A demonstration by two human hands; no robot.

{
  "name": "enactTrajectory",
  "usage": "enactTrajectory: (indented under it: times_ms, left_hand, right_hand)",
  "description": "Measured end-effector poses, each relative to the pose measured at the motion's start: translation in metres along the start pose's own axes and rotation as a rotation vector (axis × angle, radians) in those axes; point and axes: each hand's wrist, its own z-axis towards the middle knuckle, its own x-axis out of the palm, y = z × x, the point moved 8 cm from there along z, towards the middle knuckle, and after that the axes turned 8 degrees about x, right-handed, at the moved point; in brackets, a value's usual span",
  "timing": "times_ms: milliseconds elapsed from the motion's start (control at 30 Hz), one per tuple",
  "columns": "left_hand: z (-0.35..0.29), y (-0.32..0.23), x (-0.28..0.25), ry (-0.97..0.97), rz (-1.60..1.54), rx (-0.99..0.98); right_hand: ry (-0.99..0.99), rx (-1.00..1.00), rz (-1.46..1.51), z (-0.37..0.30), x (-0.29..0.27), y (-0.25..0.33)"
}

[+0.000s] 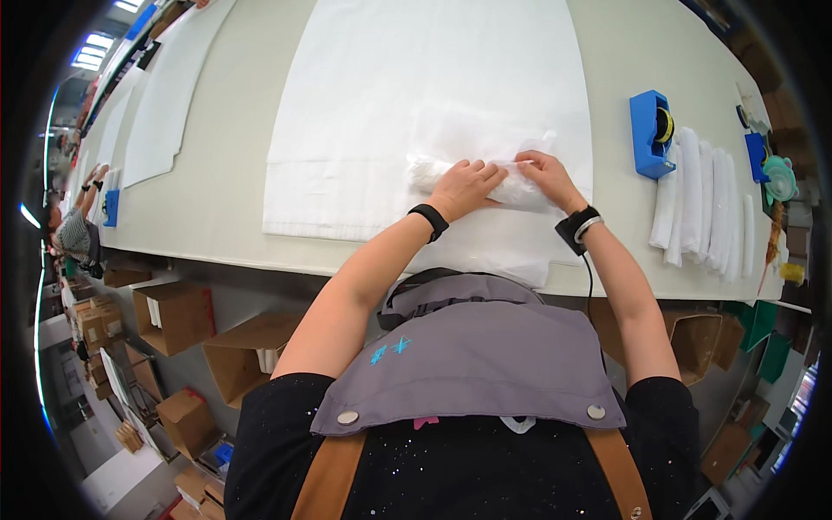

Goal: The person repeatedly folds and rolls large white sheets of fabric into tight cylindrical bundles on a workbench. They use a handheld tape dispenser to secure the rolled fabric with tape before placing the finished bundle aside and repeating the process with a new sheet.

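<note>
A white roll wrapped in clear plastic (423,175) lies crosswise on a stack of white sheets (355,113). My left hand (471,185) rests over the middle of the roll, its fingers closed over the top and pressing the plastic down. At the roll's right part, my right hand (548,178) pinches the plastic wrap between thumb and fingers. The loose film (468,130) spreads out beyond the roll, and more thin clear plastic (494,260) hangs at the table's near edge. What lies under my left palm is hidden.
To the right stand a blue tape dispenser (646,139) and a row of white rolls (706,204). A second blue dispenser (756,158) and a green fan-shaped item (780,179) lie farther right. Cardboard boxes (247,351) sit below the table. Another person (78,225) works at far left.
</note>
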Motion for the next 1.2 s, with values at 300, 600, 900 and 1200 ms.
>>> enactTrajectory:
  times_ms: [300,600,900,1200]
  left_hand:
    - [0.008,0.033,-0.004,-0.058,-0.458,-0.147]
    - [-0.063,0.120,0.007,-0.229,-0.462,-0.689]
    - [-0.012,-0.004,-0.021,-0.180,0.149,0.080]
    - [0.018,0.045,-0.002,-0.098,-0.182,-0.134]
  right_hand:
    - [-0.351,-0.701,-0.769,-0.058,0.036,0.054]
    - [-0.258,-0.518,-0.592,-0.015,0.028,0.036]
    - [-0.125,-0.193,-0.520,0.021,0.020,0.017]
    - [-0.485,-0.726,-0.876,-0.036,0.045,0.054]
